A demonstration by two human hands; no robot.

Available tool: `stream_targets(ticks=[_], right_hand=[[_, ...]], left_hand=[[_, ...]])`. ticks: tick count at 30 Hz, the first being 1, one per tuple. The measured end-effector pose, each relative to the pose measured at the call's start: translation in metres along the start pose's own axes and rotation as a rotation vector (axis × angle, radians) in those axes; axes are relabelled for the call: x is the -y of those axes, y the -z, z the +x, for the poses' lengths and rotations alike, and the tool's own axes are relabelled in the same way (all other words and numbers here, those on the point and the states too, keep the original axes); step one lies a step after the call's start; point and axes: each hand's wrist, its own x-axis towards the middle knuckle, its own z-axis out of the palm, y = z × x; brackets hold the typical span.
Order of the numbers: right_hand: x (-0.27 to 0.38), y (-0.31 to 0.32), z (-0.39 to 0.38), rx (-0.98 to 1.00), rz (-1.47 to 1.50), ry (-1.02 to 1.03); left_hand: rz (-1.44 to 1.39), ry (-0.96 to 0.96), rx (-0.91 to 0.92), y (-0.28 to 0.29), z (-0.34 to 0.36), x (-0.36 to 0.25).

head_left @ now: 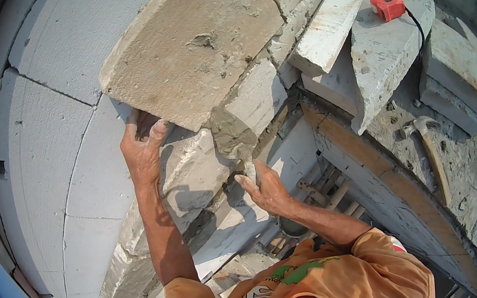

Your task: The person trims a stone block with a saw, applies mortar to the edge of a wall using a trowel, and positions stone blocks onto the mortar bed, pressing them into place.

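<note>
My left hand [143, 140] is at the lower left edge of a large tan concrete block [215, 35]. Its thumb and fingers curl against that edge, and some fingertips are hidden in the shadow there. In my right hand [266, 189] is the pale handle of a trowel [233, 132]. Grey wet mortar coats the blade, which lies against the joint below the tan block, next to a whitish block [257, 98]. Under my left wrist runs a lower course of rough blocks [192, 168].
A white block wall [37, 160] curves along the left. To the right lie a long block piece [335, 11], a red tape measure [388, 6] on a broken slab, stacked blocks [461, 72] and a claw hammer [430, 151]. Wooden poles [335, 196] show in the gap below.
</note>
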Motion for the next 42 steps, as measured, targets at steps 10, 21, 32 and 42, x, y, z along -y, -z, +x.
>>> stream_targets(ticks=[10, 21, 32, 42], right_hand=[[-0.020, 0.020, -0.045, 0.370, 0.041, -0.185], [-0.070, 0.072, -0.087, 0.332, 0.042, -0.679], [-0.068, -0.021, -0.095, 0.950, -0.351, -0.527], [-0.031, -0.229, -0.131, 1.447, -0.236, -0.468]], left_hand=[[0.167, 0.013, -0.140, 0.024, -0.042, 0.003], [-0.169, 0.194, 0.437, 0.096, -0.243, 0.064], [-0.326, 0.876, -0.039, 0.075, -0.459, 0.136], [-0.581, 0.879, -1.328, 0.099, -0.617, 0.208]])
